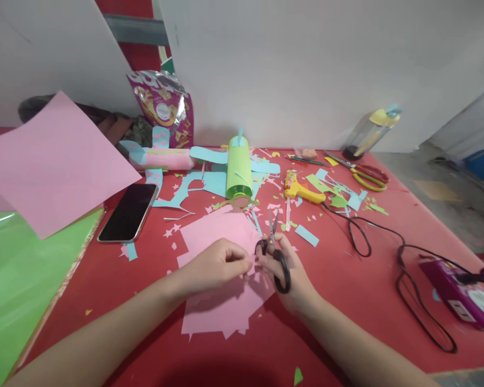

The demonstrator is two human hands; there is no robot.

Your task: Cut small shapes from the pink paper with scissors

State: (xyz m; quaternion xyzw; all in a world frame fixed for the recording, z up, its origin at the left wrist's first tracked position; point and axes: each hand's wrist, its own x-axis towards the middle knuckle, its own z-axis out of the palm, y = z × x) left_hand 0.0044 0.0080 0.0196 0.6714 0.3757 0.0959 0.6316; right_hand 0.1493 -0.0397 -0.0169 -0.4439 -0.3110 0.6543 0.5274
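Above pink paper point(213, 316) on the red table point(355, 306), the right hand point(295, 280) grips scissors point(281, 257), their 2 blades point(271, 229) slightly parted. Just beside, the left hand point(218, 263) pinches its fingertips point(246, 264) together; whether on anything, I cannot tell.

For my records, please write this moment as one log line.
left hand: over pink paper, grip unclear | right hand: holding black-handled scissors | nearby: green paper tube, yellow glue gun
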